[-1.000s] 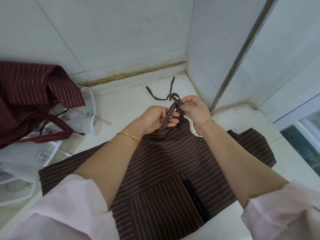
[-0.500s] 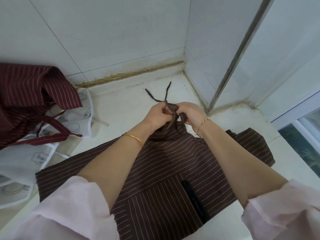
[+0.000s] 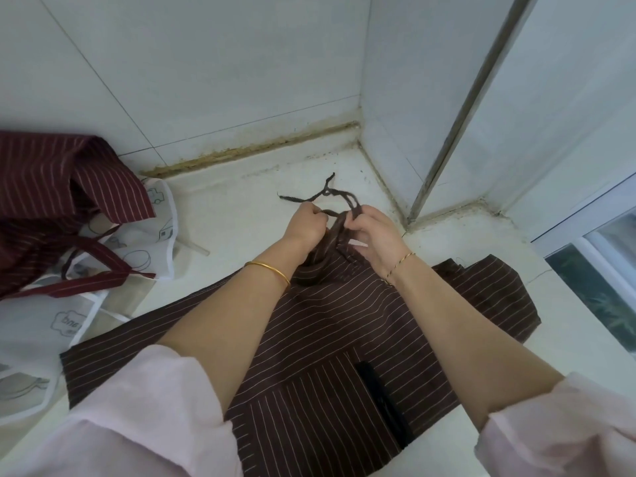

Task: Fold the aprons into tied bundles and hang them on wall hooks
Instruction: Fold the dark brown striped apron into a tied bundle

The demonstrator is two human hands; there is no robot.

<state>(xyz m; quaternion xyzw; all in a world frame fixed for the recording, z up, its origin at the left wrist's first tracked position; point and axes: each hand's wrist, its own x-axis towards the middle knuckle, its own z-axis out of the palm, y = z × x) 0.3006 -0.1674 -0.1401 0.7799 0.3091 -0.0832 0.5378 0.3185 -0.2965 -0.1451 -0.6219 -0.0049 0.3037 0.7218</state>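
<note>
Your left hand [image 3: 307, 224] and right hand [image 3: 372, 235] both pinch the dark ties [image 3: 332, 196] of the brown striped apron [image 3: 344, 339], which is spread flat on the white counter [image 3: 234, 215] near the wall corner.

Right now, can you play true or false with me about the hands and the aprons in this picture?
1. The left hand and the right hand both grip the strings of the brown apron. True.
2. The brown apron hangs on a hook. False: it lies spread out on the white counter.
3. A red apron lies in a heap at the left. True.
4. The left wrist is bare. False: it wears a gold bangle.
</note>
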